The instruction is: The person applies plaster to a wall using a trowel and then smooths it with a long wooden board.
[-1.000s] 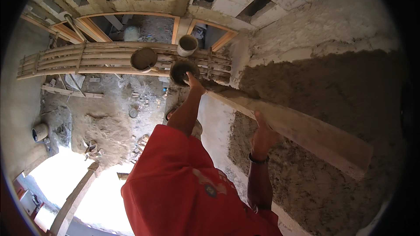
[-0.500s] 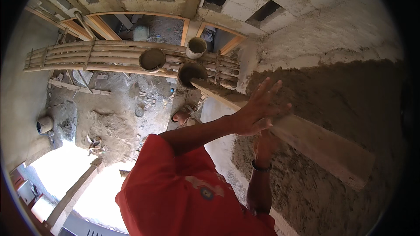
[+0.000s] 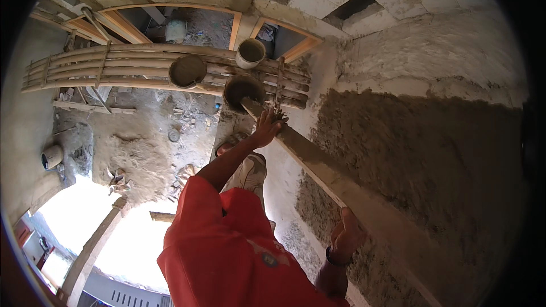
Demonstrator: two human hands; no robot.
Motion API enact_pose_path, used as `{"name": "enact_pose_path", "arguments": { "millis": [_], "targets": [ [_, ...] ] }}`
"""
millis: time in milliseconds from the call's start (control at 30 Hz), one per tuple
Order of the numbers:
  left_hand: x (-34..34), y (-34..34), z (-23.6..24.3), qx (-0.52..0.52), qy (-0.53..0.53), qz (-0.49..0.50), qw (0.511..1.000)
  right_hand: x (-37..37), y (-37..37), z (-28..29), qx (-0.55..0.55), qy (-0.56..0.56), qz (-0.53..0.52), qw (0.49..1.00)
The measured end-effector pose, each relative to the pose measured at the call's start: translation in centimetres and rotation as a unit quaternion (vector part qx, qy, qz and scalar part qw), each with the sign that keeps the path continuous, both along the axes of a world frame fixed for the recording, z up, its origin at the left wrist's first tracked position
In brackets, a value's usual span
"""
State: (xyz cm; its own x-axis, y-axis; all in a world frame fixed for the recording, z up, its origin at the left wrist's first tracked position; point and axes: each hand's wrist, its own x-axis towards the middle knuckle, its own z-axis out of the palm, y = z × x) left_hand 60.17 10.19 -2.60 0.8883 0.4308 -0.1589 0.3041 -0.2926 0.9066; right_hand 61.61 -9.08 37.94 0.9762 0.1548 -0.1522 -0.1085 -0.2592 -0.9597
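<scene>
A long wooden board [image 3: 318, 165], smeared with mortar, slants from the bucket area down to the lower right, close to the plastered wall. My left hand [image 3: 266, 129] is at its far end, fingers curled over the edge, with a dark wet clump of mortar [image 3: 278, 115] by the fingertips. Lower down, my right hand [image 3: 348, 234], with a dark bracelet at the wrist, grips the board's near edge; part of its fingers is hidden. Just beyond my left hand stands a dark mortar bucket [image 3: 243, 92], which the board's tip overlaps in view.
A bamboo scaffold platform [image 3: 136, 67] crosses ahead, bearing a pan of mortar [image 3: 187, 71] and a pale bucket [image 3: 250, 53]. Wet dark plaster [image 3: 421, 142] coats the wall at right. Rubble and sand [image 3: 136, 153] lie on the ground below left. A tipped bucket [image 3: 52, 157] rests by the left wall.
My left hand has moved from the board's middle to its far end. My right hand has slid down toward me, and the board's lower end has swung nearer my body.
</scene>
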Motion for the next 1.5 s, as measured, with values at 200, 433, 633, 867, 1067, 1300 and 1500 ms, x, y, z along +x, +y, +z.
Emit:
{"name": "enact_pose_path", "arguments": {
  "millis": [200, 433, 633, 867, 1067, 1300, 1500],
  "targets": [
    [0.9, 4.4, -16.6, -0.007, 0.154, -0.037, 0.987, 1.6, -1.7, -2.8, 0.050, -0.152, 0.077, 0.984],
    [4.4, 9.7, -25.1, -0.009, 0.302, 0.067, 0.951, 3.8, -1.7, -4.8, 0.022, -0.229, 0.080, 0.970],
    [4.2, 3.5, -25.0, 0.010, 0.040, 0.027, 0.999, 4.7, -1.7, -5.1, -0.008, -0.261, 0.068, 0.963],
    [5.0, 11.0, -29.0, -0.018, 0.445, 0.035, 0.895, 6.1, -0.9, -6.6, -0.006, -0.278, 0.096, 0.956],
    [6.2, 12.1, -26.1, -0.294, 0.303, 0.217, 0.880, 6.6, 0.0, -7.6, 0.007, -0.246, 0.061, 0.967],
    [5.3, 4.7, -18.2, -0.598, 0.188, 0.416, 0.659, 7.0, 3.2, -3.7, 0.071, -0.263, 0.055, 0.961],
    [5.0, 0.7, -4.2, -0.650, 0.192, 0.405, 0.613, 6.1, -1.3, 9.0, 0.082, -0.289, 0.027, 0.953]
  ]
}}
